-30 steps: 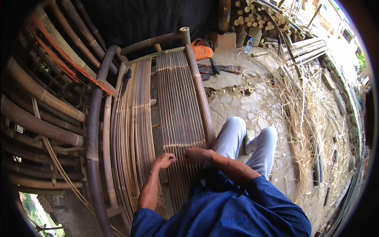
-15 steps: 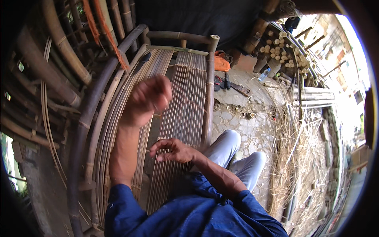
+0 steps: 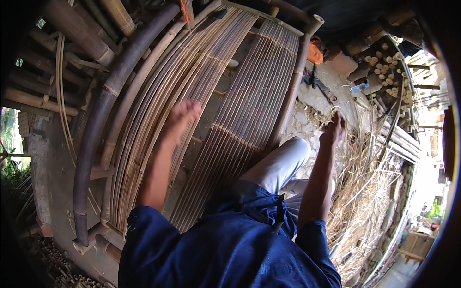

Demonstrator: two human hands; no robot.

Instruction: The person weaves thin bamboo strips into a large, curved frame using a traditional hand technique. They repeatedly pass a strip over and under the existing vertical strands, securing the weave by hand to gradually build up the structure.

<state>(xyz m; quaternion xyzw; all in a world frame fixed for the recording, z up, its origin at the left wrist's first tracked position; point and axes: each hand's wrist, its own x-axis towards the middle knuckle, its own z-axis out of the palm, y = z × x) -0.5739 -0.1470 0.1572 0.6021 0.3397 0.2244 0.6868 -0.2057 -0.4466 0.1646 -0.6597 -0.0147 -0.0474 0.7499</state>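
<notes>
A bamboo bench (image 3: 288, 103) stretches ahead of me, its seat made of two bands of long thin bamboo slats (image 3: 249, 91) with a gap between them. Rows of binding cross the slats. Above the left band is my left hand (image 3: 182, 117), fingers curled and slightly blurred; whatever they hold, if anything, is hidden. My right hand (image 3: 334, 128) is out to the right, past my knee, its fingers closed. A thin cord (image 3: 305, 132) runs from it back toward the bench and fades from sight over the slats.
Dark bamboo rails (image 3: 113, 81) edge the bench's left side. To the right lie a heap of straw-like shavings (image 3: 365, 192), a plastic bottle (image 3: 358, 88), an orange bag (image 3: 314, 52) and a stack of cut bamboo poles (image 3: 384, 67). Bamboo poles lean at the far left.
My right hand has swung from over the slats out to the right, with the cord now stretched behind it. My left hand is lower, nearer the slats. The view has shifted and tilted.
</notes>
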